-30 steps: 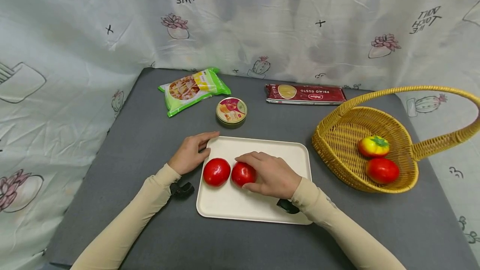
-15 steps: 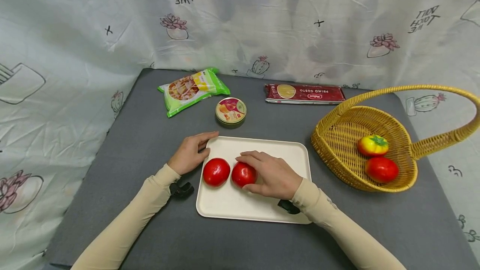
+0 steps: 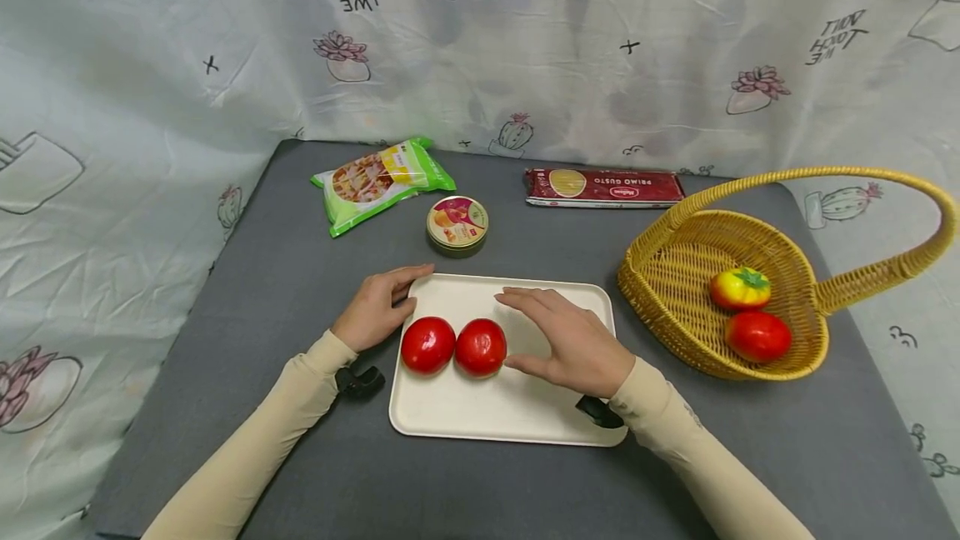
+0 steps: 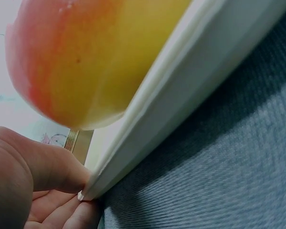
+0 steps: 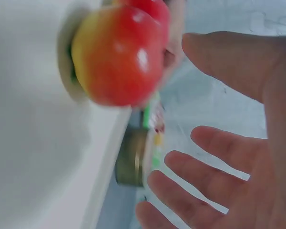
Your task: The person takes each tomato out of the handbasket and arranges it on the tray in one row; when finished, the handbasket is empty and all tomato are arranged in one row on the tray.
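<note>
On the cream rectangular tray [image 3: 510, 419] two round red persimmon-like fruits lie side by side, the left fruit [image 3: 428, 346] and the right fruit [image 3: 481, 347]. My left hand [image 3: 375, 311] pinches the tray's far left corner; in the left wrist view the thumb [image 4: 57, 164] lies above the rim and fingers below it. My right hand [image 3: 573, 340] is over the tray, just right of the right fruit, fingers spread and holding nothing. The right wrist view shows the nearer fruit [image 5: 117, 57] yellow toward its base, apart from the fingers.
A wicker basket [image 3: 660, 323] with a tall handle stands to the right, holding a yellow-red fruit [image 3: 741, 288] with green leaves and a red fruit [image 3: 759, 336]. Behind the tray are a round tin [image 3: 457, 225], a green food bag [image 3: 382, 186] and a red packet [image 3: 603, 188].
My right hand has let go of the right fruit and drawn back to the right, its fingers opening. That fruit now sits closer against the left one. My left hand keeps its place.
</note>
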{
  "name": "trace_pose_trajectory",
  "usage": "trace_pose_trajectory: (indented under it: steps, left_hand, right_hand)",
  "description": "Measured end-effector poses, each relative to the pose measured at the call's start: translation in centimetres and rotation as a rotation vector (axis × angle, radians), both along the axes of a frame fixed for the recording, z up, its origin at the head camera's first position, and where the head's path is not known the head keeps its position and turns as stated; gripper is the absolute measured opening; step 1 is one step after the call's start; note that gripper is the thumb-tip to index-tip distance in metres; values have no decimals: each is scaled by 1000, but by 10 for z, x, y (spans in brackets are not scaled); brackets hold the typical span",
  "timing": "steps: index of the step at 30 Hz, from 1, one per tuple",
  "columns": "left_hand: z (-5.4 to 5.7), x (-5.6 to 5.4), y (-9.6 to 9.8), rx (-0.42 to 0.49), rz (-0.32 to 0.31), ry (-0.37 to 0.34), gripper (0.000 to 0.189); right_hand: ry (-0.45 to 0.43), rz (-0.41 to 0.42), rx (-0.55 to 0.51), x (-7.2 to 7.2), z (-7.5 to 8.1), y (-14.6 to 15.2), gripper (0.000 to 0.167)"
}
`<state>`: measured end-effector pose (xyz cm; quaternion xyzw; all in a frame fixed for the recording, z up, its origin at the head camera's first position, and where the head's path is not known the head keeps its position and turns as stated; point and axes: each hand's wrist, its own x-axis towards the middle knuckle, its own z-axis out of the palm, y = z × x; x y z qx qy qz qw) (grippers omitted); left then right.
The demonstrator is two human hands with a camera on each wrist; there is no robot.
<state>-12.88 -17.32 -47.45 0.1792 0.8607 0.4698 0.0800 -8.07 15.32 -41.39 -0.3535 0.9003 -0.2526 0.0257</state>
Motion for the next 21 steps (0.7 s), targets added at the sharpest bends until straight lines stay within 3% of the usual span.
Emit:
trace_pose_trajectory:
  steps: [8,15,21]
  left_hand:
    - [0,2,-2,-27,10,-4,53]
    - [-1,1,-4,-42,16,-2,54]
    - [-3,1,-4,-13,3,11,55]
  right_hand:
    - [67,-102,-41,6,24,49,67]
    - [25,-230,2,15,47,100,57]
    - [62,-322,48,7,57,145,49]
